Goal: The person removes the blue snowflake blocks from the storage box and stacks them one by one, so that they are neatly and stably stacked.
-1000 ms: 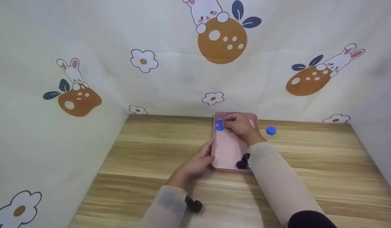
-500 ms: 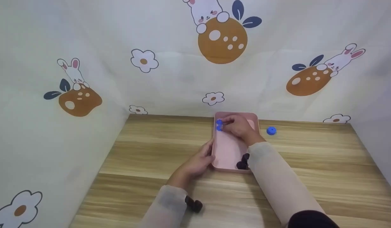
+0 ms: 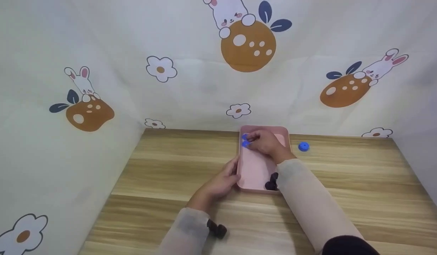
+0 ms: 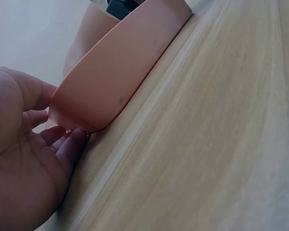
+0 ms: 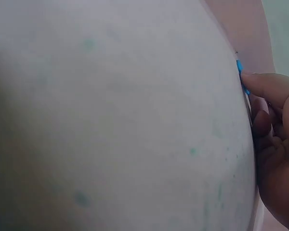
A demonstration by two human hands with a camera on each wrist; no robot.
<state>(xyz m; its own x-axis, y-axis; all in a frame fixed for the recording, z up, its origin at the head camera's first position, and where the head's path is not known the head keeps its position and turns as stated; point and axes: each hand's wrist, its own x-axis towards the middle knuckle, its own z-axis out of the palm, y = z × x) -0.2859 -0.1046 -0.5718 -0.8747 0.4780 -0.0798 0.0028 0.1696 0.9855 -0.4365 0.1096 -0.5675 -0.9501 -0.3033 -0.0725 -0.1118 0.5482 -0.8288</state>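
A shallow pink tray (image 3: 257,166) lies lengthwise at the back of the table in the head view. My left hand (image 3: 222,180) grips its left side near the front; in the left wrist view the thumb is at the rim and the other fingers curl at the base of the tray wall (image 4: 106,72). Inside the tray's far left, my right hand (image 3: 268,142) pinches a small blue notched disc (image 3: 245,143). Another blue disc (image 3: 244,136) lies just behind it, partly covered by the fingers. In the right wrist view, the thumb tip meets blue plastic (image 5: 239,66).
A round blue notched piece, perhaps a stack of discs (image 3: 304,146), sits on the table (image 3: 346,184) right of the tray. Printed fabric walls (image 3: 200,88) close in the back and sides. Black wrist devices (image 3: 217,229) hang from the sleeves.
The fingers of my right hand have shifted slightly over the blue discs and now cover more of the rear one. My left hand and the tray stay put.
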